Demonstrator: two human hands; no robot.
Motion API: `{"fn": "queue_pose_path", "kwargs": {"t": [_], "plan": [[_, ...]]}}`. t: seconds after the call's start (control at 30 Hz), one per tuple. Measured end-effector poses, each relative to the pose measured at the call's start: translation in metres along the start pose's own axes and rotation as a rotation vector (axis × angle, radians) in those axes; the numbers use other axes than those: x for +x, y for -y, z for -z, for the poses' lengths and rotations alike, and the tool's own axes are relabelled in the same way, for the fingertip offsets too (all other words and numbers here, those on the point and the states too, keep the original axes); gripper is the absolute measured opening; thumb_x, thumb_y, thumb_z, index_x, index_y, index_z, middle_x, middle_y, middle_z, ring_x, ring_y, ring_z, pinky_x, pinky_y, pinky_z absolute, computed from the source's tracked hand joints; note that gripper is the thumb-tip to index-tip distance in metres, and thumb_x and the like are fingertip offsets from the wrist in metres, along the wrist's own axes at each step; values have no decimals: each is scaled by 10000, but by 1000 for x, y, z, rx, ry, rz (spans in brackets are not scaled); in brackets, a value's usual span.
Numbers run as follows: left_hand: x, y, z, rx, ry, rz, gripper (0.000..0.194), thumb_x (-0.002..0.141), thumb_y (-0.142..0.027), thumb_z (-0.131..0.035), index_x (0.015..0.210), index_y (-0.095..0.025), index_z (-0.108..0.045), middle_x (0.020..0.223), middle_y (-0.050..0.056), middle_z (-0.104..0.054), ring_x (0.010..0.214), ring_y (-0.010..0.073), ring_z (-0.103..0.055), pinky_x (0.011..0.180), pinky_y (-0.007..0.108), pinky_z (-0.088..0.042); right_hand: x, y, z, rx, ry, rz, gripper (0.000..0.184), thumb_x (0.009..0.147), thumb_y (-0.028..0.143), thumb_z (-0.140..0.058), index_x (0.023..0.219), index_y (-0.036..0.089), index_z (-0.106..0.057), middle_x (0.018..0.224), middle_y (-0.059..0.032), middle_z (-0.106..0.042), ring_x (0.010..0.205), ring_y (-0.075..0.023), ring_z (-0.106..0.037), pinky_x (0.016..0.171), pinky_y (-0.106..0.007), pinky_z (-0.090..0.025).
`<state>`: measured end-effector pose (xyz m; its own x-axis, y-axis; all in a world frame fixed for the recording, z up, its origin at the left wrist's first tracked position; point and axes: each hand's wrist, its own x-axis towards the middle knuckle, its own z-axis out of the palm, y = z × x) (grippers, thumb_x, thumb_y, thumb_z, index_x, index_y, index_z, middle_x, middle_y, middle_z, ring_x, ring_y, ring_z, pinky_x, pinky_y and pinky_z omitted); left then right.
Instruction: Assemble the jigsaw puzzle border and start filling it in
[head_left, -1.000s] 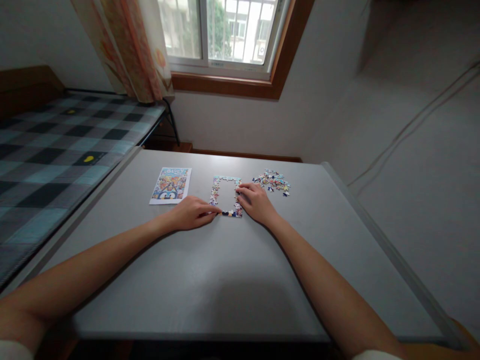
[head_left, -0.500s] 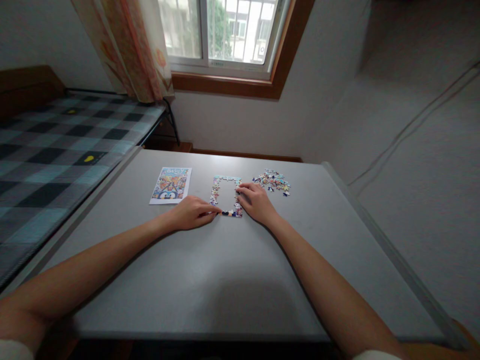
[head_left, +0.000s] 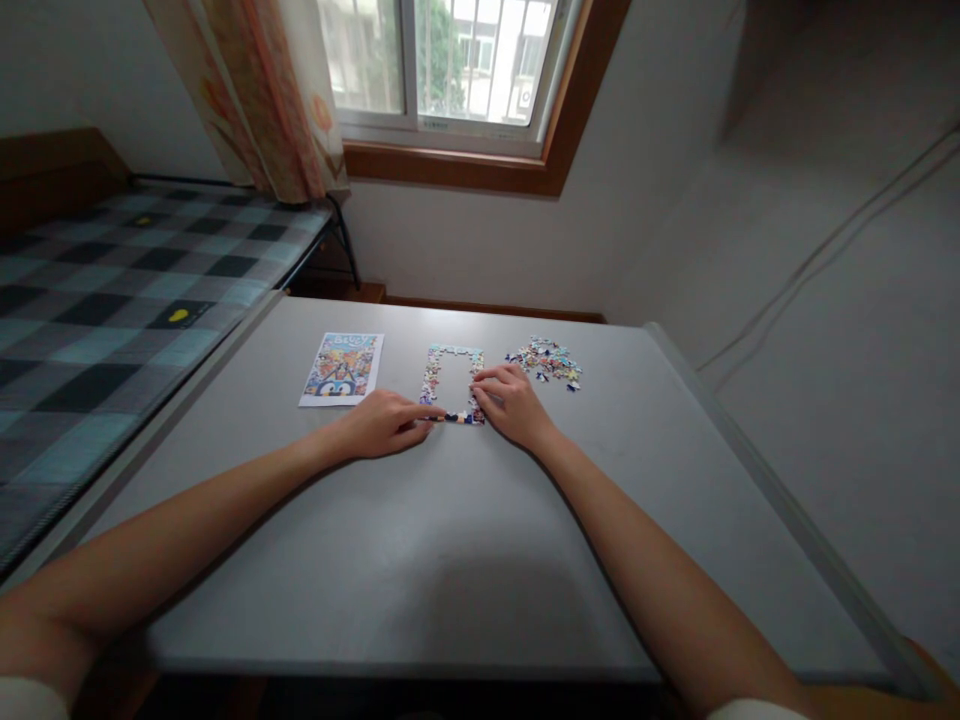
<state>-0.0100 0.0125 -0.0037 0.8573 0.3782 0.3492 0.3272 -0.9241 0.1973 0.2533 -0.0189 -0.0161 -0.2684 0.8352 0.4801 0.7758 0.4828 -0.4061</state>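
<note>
A rectangular border of joined jigsaw pieces lies flat on the grey table, with bare tabletop inside it. My left hand reaches in from the left, its index finger stretched onto the lower left of the border and its thumb apart below. Against the border's right side rests my right hand, fingers bent and spread, covering part of that side. No piece shows in either hand. Beyond the right hand lies a heap of loose jigsaw pieces.
A printed picture sheet lies on the table left of the border. To the left stands a bed with a checked cover. A curtain and a window are behind the table, and a cable hangs along the right wall.
The border's bottom row has shifted slightly away from me. My left index finger now lies straighter across its left part. My right hand has barely moved.
</note>
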Motion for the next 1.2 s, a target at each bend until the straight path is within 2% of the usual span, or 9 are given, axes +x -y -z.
{"fn": "queue_pose_path", "kwargs": {"t": [0.33, 0.73, 0.97, 1.2], "plan": [[-1, 2, -4, 0, -4, -7, 295, 955, -283, -510, 1135, -207, -731, 699, 13, -718, 544, 82, -593, 550, 192, -367, -1, -5, -2, 11, 44, -3, 257, 940, 258, -529, 1052, 243, -759, 1166, -52, -721, 1104, -225, -573, 1042, -447, -444], [0, 1, -2, 0, -6, -1, 299, 959, -292, -502, 1136, -208, -728, 648, -2, -692, 526, 76, -583, 533, 187, -363, -2, -6, -3, 21, 52, -31, 247, 922, 236, -547, 1063, 241, -750, 1198, -56, -711, 1126, -224, -598, 1042, -456, -439], [-1, 1, -3, 0, -11, 2, 303, 961, -296, -494, 1133, -207, -728, 697, 12, -715, 548, 77, -600, 550, 181, -388, -1, -3, -2, 19, 57, -45, 253, 921, 229, -543, 1066, 249, -749, 1196, -60, -711, 1136, -228, -596, 1047, -468, -437], [0, 0, -3, -2, -20, -5, 291, 955, -286, -509, 1127, -207, -729, 661, 1, -701, 533, 76, -589, 531, 186, -356, -1, -5, -3, 14, 62, -37, 261, 926, 236, -535, 1080, 230, -746, 1208, -62, -706, 1132, -226, -594, 1050, -459, -438]]}}
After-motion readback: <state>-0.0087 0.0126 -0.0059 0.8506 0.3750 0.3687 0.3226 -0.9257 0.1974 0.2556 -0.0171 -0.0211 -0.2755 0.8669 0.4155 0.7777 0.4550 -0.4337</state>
